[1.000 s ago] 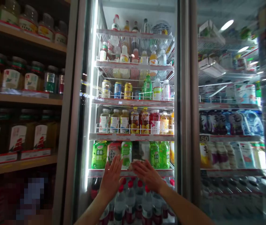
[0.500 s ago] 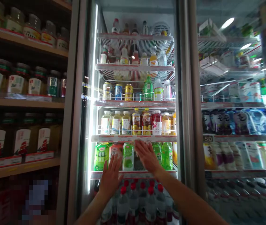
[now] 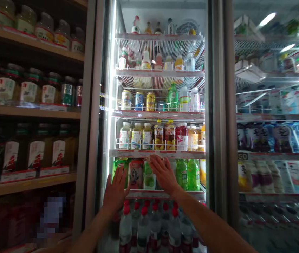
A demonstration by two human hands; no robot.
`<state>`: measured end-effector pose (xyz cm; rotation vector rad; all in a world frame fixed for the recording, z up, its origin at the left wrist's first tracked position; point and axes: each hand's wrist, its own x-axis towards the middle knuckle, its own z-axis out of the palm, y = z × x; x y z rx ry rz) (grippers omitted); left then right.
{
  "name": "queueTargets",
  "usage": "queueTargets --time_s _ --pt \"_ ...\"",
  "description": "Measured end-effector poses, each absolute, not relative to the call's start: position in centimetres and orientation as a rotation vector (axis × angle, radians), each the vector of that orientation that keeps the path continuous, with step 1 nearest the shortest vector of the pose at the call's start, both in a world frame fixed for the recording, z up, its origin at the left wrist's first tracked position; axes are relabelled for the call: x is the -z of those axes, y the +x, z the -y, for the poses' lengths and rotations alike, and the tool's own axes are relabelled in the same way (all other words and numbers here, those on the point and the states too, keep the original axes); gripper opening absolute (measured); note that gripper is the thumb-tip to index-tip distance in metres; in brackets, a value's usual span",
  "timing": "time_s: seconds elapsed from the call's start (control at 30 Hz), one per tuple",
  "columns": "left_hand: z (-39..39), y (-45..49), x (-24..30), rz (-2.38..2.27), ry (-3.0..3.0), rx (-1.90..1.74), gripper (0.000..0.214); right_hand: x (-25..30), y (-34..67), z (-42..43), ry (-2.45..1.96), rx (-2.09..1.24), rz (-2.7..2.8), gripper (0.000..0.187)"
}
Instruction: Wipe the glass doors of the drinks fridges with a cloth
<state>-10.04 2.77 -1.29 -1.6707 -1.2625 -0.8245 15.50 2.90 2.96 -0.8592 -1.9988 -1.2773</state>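
Observation:
My left hand (image 3: 116, 190) is open, fingers stretched upward in front of a green drink pack (image 3: 120, 162) at the left end of the lower shelf. Open and slanting up to the left, my right hand (image 3: 164, 174) has its fingertips near the shelf strip (image 3: 181, 154). It partly covers a green pack with a round fruit picture (image 3: 148, 178). Between the hands stands a reddish drink pack (image 3: 135, 175). Green bottles (image 3: 182, 174) stand to the right of my right hand. Neither hand holds anything visible. Whether they touch the packs or glass, I cannot tell.
A lit drinks cooler rises ahead, with bottles (image 3: 159, 135) and cans (image 3: 139, 102) on wire shelves. Red-capped bottles (image 3: 144, 228) fill its bottom. Wooden shelves (image 3: 28, 111) with jars are at left. A metal door frame (image 3: 219, 123) separates another cooler section at right.
My left hand has moved left, from the reddish pack to the green one at the end. My right hand has shifted slightly left over the fruit-picture pack. The camera view has turned a little left.

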Motion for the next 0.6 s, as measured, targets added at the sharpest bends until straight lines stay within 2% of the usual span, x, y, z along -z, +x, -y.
queueTargets --time_s 0.17,0.37,0.6 --pt "-2.4 -12.0 1.2 1.318 -1.674 0.783 0.058 -1.3 14.6 -2.5 -0.566 1.346 2.348 0.044" --pt "-2.4 -14.8 0.3 1.339 -1.657 0.810 0.059 -5.1 10.8 -3.4 -0.846 1.240 2.062 0.053" --pt "-2.1 -17.2 -0.6 1.397 -1.656 0.747 0.061 -2.3 7.1 -3.5 -0.527 1.245 2.346 0.045"
